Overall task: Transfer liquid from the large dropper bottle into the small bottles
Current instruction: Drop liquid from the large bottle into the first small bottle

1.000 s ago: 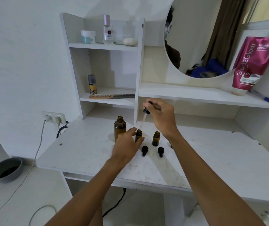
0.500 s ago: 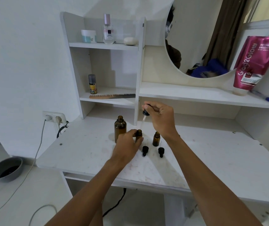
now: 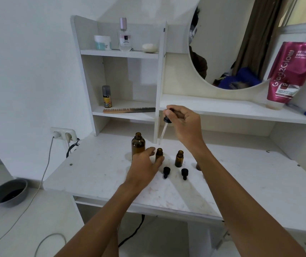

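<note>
right hand (image 3: 183,125) pinches the dropper (image 3: 164,129) by its bulb, tip just above the open small bottle (image 3: 159,153); left hand (image 3: 144,164) holds that bottle on the surface (image 3: 92,169), large bottle (image 3: 138,144) uncapped just beside it.

White desk (image 3: 92,175) w/ large amber btl (image 3: 138,145), small btl (image 3: 159,152), 2nd small btl (image 3: 179,158), L dropper cap (image 3: 166,171), R dropper cap (image 3: 184,173)

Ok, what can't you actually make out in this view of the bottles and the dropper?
All head view:
- Liquid level in the small bottle and large bottle: dark glass; the left hand covers the small one's base.
- Whether the dropper tube holds liquid: too thin, pale.
- Dropper bulb: covered by the right hand.
- Brown object: mostly behind the right forearm.
</note>
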